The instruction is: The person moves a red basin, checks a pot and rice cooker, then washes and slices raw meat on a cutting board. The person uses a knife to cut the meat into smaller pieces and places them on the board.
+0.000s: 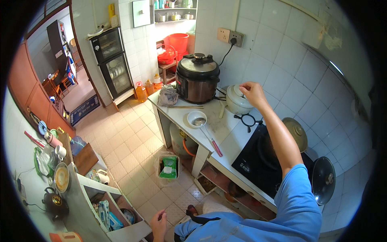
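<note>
The counter point(228, 135) holds cooker point(198, 82), lidded pot point(238, 107), bowl point(192, 115).

On my feed I count one left hand point(159, 226) and one right hand point(252, 94). On the bench point(229, 137): one electric cooker point(198, 82), one white lidded pot point(237, 103), one bowl point(190, 117), one ladle point(198, 121); above it, two wall sockets point(223, 35), one plug point(233, 41). On the floor point(125, 129): three orange bottles point(141, 93), one bin point(158, 166).

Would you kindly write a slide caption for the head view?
Right hand at a lidded white pot beside a large cooker on the kitchen counter, left hand lowered.
</note>
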